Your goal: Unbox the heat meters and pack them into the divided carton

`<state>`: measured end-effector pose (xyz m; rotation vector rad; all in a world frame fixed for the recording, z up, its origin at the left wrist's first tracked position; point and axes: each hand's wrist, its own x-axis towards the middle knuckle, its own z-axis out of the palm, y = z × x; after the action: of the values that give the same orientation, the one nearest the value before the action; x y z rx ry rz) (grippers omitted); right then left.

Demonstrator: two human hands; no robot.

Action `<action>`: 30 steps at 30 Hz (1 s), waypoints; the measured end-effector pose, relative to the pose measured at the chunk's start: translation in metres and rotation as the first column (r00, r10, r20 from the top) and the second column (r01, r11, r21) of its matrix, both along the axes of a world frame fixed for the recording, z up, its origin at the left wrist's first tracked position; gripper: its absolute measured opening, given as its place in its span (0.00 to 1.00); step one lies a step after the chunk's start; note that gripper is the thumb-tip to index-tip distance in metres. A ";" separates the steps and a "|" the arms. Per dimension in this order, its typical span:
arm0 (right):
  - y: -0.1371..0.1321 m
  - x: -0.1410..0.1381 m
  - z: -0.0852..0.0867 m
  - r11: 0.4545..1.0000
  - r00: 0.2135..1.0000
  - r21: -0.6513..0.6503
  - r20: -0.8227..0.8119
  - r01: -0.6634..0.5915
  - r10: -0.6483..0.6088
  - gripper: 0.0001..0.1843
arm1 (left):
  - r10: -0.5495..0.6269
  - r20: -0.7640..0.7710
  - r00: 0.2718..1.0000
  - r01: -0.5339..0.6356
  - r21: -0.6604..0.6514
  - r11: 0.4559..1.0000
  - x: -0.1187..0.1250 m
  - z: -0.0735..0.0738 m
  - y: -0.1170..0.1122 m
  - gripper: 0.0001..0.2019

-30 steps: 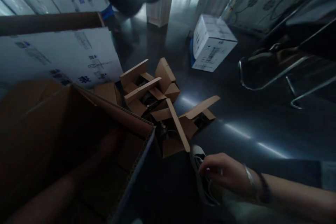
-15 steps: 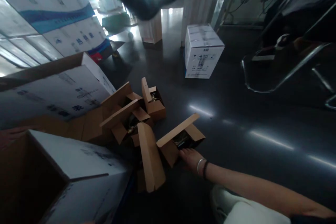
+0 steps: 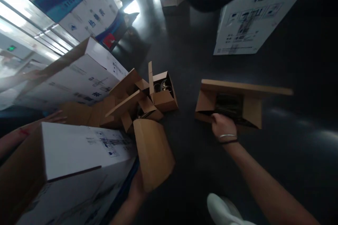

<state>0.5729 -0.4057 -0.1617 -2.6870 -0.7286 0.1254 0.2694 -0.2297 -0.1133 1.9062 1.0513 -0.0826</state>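
My right hand [image 3: 224, 127] has its fingers closed over the near wall of a small open cardboard box [image 3: 253, 114] on the dark floor. Dark contents show inside, and the box's long flap stands up at the far side. Low in the view, my left hand [image 3: 138, 182] is against another small cardboard box, whose wide raised flap [image 3: 153, 151] hides the fingers. Beyond it stand more small open cardboard boxes; one box [image 3: 166, 103] holds shiny metal parts, blurred.
Two large white cartons, a near one [image 3: 79, 151] and a farther one [image 3: 79, 74], stand open at left. Another person's hand [image 3: 54, 116] reaches in between them. A closed white carton [image 3: 243, 31] stands ahead; a white shoe [image 3: 219, 207] is below.
My right hand has moved right with its small box, away from the others, and the box has turned. My left hand has come into view beside the near flap. The view has shifted.
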 end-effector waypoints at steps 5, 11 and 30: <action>-0.037 -0.012 -0.007 0.794 0.952 0.586 0.121 0.161 -0.282 0.10 | -0.016 -0.154 0.988 0.003 -0.083 0.997 0.037 -0.014 -0.098 0.40; -0.079 -0.054 -0.006 0.656 0.940 0.683 -0.146 0.321 -0.307 0.02 | -0.379 0.126 0.917 0.254 0.550 0.796 0.065 -0.010 -0.094 0.13; -0.003 -0.073 -0.005 0.952 0.904 0.144 -0.304 -0.269 0.301 0.22 | 0.059 0.132 0.990 -0.087 0.221 0.971 0.120 0.021 -0.042 0.15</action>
<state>0.5000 -0.4092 -0.1671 -2.3666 -0.9855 0.5733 0.3893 -0.2713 -0.0927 2.0445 1.0819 0.2044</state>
